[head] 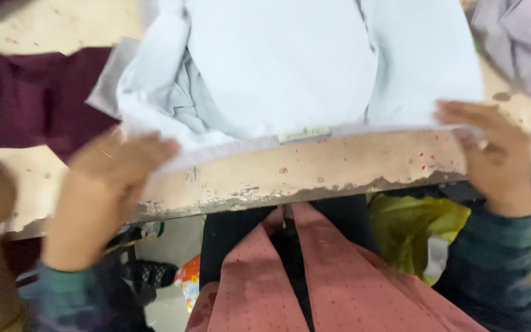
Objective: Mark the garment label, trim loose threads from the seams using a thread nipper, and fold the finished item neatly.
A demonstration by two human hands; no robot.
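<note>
Pale-blue garment (290, 67) lies spread on the table (339, 169), hem at the near edge. Left hand (115, 169) and right hand (493, 154) each pinch that hem; sleeves remain unfolded.

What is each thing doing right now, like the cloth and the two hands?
Pale blue garment: spread flat on the table, hem at the near edge.
Left hand: blurred, gripping the garment's hem corner.
Right hand: fingers pinching the hem's other end.
Table: worn, stained, paint chipped along the edge.
Maroon cloth: lying bunched, untouched.
Grey cloth: crumpled, untouched.
</note>
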